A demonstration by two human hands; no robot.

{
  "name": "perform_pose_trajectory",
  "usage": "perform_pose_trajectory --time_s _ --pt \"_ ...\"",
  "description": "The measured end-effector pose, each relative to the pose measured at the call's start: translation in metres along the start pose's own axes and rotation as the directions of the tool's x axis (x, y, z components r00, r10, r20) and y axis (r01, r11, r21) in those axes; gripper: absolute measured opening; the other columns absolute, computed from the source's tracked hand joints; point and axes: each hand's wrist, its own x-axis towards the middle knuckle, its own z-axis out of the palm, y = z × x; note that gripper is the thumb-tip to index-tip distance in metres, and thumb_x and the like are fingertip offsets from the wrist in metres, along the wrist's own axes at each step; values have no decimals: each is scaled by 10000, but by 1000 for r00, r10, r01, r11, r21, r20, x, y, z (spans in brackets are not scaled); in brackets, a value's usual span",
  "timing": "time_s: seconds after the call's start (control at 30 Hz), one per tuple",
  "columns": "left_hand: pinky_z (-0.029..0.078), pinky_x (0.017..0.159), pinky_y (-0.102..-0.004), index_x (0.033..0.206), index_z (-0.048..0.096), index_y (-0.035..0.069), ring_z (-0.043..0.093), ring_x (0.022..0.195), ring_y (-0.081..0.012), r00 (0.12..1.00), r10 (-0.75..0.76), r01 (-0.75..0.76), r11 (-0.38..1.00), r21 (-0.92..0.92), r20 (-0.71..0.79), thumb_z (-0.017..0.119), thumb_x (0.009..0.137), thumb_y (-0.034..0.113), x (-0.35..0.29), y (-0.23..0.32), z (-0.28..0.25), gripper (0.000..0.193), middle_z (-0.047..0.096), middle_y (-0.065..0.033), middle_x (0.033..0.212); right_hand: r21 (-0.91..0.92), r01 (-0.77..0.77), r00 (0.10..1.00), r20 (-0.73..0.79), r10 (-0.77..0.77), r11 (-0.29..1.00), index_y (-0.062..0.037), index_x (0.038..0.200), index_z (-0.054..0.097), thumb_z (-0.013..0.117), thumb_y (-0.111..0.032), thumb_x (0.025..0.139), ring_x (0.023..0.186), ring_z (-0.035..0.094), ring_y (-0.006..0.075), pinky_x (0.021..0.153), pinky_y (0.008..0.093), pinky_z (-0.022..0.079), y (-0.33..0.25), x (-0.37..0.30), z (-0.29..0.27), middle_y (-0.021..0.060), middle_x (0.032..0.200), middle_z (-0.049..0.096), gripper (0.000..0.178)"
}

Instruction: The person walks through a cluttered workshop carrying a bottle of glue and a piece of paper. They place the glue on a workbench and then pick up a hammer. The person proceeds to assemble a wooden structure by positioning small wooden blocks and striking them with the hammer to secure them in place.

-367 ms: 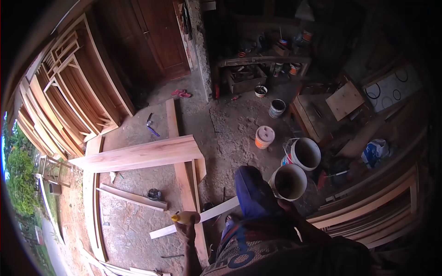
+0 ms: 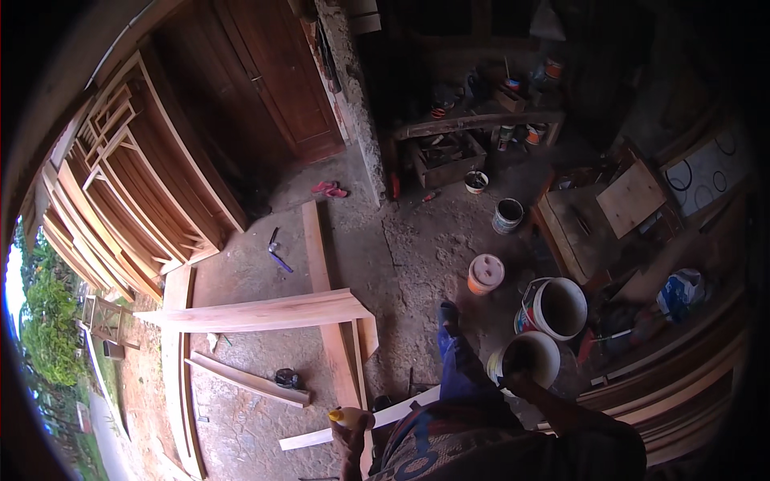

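My left hand (image 2: 348, 441) is closed round a pale squeeze bottle (image 2: 359, 418) with a yellow cap, held above the long boards. Beneath it a narrow white-looking board (image 2: 309, 439) runs under the bottle toward my legs. On the right, my right hand (image 2: 520, 380) is at the rim of the nearer white bucket (image 2: 549, 359). Its fingers are lost in shadow against the dark inside, so what they hold, if anything, does not show. A wide planed board (image 2: 265, 313) rests across two long timbers, one of them a reddish timber (image 2: 321, 256).
Another white bucket (image 2: 561, 309), a lidded tub (image 2: 486, 274) and a dark pail (image 2: 508, 216) stand on the right. A hammer (image 2: 278, 255) and pink sandals (image 2: 329, 189) lie on the floor. Wooden frames (image 2: 152, 176) lean at left; stacked timber (image 2: 674, 401) lies lower right.
The whole view has shifted, so things appear lower and farther right. My right arm has reached out from beside my leg to the nearer bucket. The bottle stays in my left hand.
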Motion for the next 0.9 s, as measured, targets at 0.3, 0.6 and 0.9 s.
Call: perform_pose_trajectory --time_s 0.3,0.6,0.9 --pt "533 830 -382 1252 456 25 623 961 -255 983 53 -83 982 168 176 883 676 231 173 137 167 747 601 -133 1055 766 113 988 -151 6 633 2 1233 604 697 -239 914 1002 666 180 874 310 538 -133 252 -231 122 1026 699 411" --pt "513 897 -435 1280 464 97 625 1097 -354 678 381 -562 820 108 629 834 730 282 315 289 321 688 617 -172 1178 326 506 850 -344 -399 798 -103 1403 467 760 -235 850 1128 597 286 920 366 533 -245 294 -453 170 1290 513 640" --pt "525 875 -451 1284 463 124 640 1067 -371 722 187 -432 874 223 666 791 778 377 446 321 422 654 629 -184 1167 436 88 974 -225 13 896 -55 1334 536 739 -237 857 1052 641 252 888 340 515 -110 377 -489 160 1212 588 550"
